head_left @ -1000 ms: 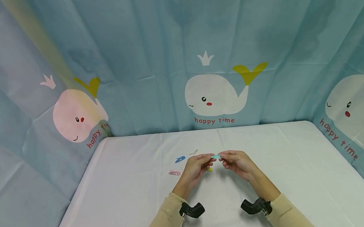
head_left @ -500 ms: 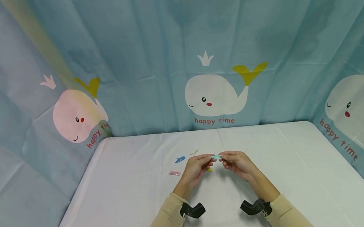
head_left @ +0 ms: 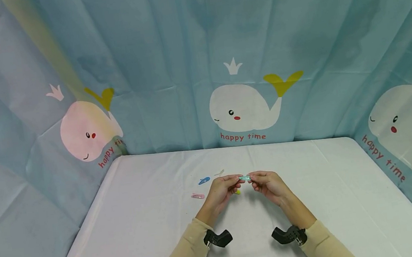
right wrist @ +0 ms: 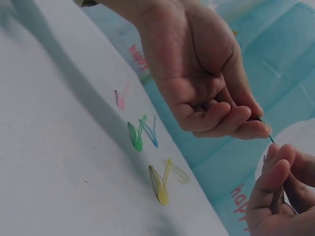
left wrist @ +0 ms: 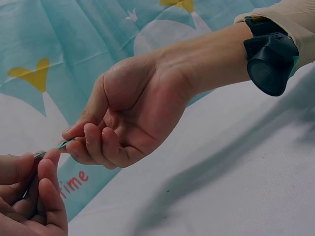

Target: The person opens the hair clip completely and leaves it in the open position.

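Observation:
Above the white table, a small teal hair clip [head_left: 245,178] stretches between the fingertips of both hands. My left hand [head_left: 220,190] pinches its left end between thumb and fingers. Its right end is pinched by my right hand [head_left: 271,185]. Seen from the left wrist, the right hand [left wrist: 133,108] reaches across from the right, and a thin strip of the hair clip [left wrist: 62,145] shows between the fingertips. In the right wrist view the hair clip [right wrist: 271,139] appears edge-on between the left hand [right wrist: 197,73] and the right hand [right wrist: 288,191]. The fingertips cover both ends.
On the table [head_left: 146,237], a blue hair clip [head_left: 204,180], a pink one [head_left: 197,196] and a whitish one [head_left: 219,172] lie left of the hands. A yellow clip [head_left: 238,192] is partly behind the left hand. The right wrist view adds a green clip [right wrist: 136,140].
Both hands stay nearly still, pinching the teal hair clip at the same spot. The clip tilts very slightly. The other clips have not moved.

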`<action>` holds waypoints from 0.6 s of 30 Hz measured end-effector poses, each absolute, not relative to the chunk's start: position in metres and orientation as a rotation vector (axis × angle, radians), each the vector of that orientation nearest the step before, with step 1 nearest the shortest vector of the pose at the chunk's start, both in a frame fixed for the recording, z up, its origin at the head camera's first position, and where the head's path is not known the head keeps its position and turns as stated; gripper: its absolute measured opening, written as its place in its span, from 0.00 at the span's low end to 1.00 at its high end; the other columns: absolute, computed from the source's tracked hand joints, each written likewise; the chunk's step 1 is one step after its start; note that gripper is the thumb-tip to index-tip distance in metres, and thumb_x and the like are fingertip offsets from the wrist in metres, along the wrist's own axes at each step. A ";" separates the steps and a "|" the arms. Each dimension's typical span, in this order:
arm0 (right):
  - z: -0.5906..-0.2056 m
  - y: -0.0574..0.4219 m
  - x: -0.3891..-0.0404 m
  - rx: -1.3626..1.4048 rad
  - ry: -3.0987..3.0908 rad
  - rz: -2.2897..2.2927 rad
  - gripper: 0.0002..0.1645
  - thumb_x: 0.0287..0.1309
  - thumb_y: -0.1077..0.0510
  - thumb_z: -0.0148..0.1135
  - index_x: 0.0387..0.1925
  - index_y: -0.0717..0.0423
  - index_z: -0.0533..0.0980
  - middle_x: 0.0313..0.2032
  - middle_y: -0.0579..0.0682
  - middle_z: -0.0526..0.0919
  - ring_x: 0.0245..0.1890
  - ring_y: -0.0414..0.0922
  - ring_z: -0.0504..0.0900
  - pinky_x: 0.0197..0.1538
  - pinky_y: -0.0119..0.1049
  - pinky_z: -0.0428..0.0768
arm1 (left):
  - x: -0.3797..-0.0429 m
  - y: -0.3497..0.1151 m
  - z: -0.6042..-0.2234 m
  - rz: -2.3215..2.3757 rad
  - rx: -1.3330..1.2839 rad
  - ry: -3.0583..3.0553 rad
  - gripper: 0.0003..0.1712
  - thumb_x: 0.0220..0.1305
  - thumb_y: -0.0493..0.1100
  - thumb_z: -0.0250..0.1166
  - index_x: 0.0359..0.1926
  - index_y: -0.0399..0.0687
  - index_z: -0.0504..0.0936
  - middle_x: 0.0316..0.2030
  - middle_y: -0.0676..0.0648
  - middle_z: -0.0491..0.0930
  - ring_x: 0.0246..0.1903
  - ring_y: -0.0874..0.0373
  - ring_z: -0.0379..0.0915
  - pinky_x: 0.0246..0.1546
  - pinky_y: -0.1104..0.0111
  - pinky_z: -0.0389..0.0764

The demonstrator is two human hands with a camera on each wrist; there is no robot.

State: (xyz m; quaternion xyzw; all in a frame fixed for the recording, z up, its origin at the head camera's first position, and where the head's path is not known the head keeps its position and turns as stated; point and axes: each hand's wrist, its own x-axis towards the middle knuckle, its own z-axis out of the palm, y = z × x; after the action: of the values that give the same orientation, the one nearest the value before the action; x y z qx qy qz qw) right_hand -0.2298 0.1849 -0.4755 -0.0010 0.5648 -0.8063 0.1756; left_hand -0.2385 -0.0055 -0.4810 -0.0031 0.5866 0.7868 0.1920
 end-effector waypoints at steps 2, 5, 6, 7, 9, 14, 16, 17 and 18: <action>-0.475 0.184 -0.230 0.002 1.599 -2.287 0.12 0.67 0.65 0.55 0.32 0.53 0.83 0.26 0.43 0.83 0.25 0.34 0.77 0.32 0.25 0.77 | -0.239 -0.006 -0.482 2.209 -0.009 1.648 0.16 0.68 0.36 0.59 0.51 0.29 0.80 0.30 0.53 0.86 0.29 0.66 0.75 0.35 0.74 0.76; -0.475 0.184 -0.229 0.009 1.602 -2.289 0.12 0.67 0.64 0.55 0.32 0.53 0.83 0.26 0.43 0.83 0.25 0.34 0.77 0.32 0.25 0.78 | -0.238 -0.006 -0.482 2.212 -0.009 1.645 0.16 0.68 0.36 0.59 0.51 0.29 0.80 0.30 0.53 0.86 0.29 0.66 0.76 0.36 0.74 0.77; -0.475 0.184 -0.229 0.012 1.604 -2.290 0.12 0.67 0.64 0.55 0.32 0.53 0.83 0.26 0.43 0.83 0.25 0.34 0.77 0.32 0.25 0.78 | -0.238 -0.006 -0.482 2.213 -0.009 1.644 0.16 0.68 0.36 0.59 0.51 0.28 0.80 0.30 0.53 0.86 0.29 0.66 0.76 0.36 0.74 0.77; -0.475 0.183 -0.229 0.014 1.607 -2.291 0.12 0.67 0.64 0.55 0.32 0.53 0.83 0.26 0.43 0.83 0.25 0.34 0.77 0.32 0.25 0.77 | -0.238 -0.006 -0.482 2.214 -0.009 1.642 0.16 0.68 0.36 0.59 0.51 0.28 0.80 0.30 0.53 0.86 0.29 0.67 0.76 0.36 0.74 0.77; -0.476 0.183 -0.229 0.016 1.612 -2.291 0.12 0.67 0.64 0.56 0.32 0.53 0.83 0.26 0.43 0.83 0.25 0.34 0.77 0.32 0.24 0.77 | -0.238 -0.006 -0.482 2.216 -0.011 1.638 0.16 0.68 0.36 0.59 0.51 0.28 0.80 0.30 0.53 0.86 0.29 0.67 0.76 0.36 0.74 0.77; -0.478 0.182 -0.230 0.021 1.611 -2.303 0.13 0.67 0.65 0.55 0.31 0.53 0.83 0.26 0.43 0.83 0.24 0.34 0.78 0.32 0.24 0.77 | -0.239 -0.006 -0.483 2.222 -0.021 1.631 0.16 0.68 0.36 0.59 0.51 0.28 0.80 0.30 0.53 0.85 0.28 0.67 0.75 0.36 0.74 0.77; -0.479 0.182 -0.230 0.027 1.606 -2.311 0.14 0.67 0.65 0.55 0.31 0.53 0.84 0.25 0.43 0.84 0.24 0.34 0.78 0.31 0.24 0.78 | -0.239 -0.006 -0.483 2.223 -0.026 1.629 0.16 0.68 0.36 0.58 0.52 0.28 0.80 0.30 0.53 0.85 0.28 0.67 0.74 0.35 0.74 0.76; -0.479 0.181 -0.230 0.026 1.604 -2.312 0.14 0.67 0.66 0.55 0.31 0.53 0.83 0.25 0.43 0.83 0.24 0.33 0.78 0.31 0.24 0.78 | -0.238 -0.006 -0.483 2.223 -0.028 1.631 0.16 0.69 0.36 0.58 0.52 0.28 0.80 0.30 0.53 0.85 0.29 0.66 0.74 0.35 0.74 0.76; -0.479 0.181 -0.230 0.025 1.602 -2.314 0.14 0.67 0.66 0.55 0.30 0.52 0.83 0.25 0.43 0.83 0.24 0.33 0.78 0.31 0.24 0.78 | -0.238 -0.005 -0.482 2.223 -0.034 1.633 0.16 0.69 0.36 0.58 0.52 0.28 0.80 0.30 0.53 0.85 0.29 0.66 0.74 0.34 0.75 0.76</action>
State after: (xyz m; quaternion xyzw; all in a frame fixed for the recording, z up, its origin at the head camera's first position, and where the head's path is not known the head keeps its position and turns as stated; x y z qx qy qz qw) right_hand -0.2300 0.1810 -0.4789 0.0087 0.5615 -0.8112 0.1629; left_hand -0.2384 -0.0053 -0.4825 -0.0121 0.5810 0.7913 0.1903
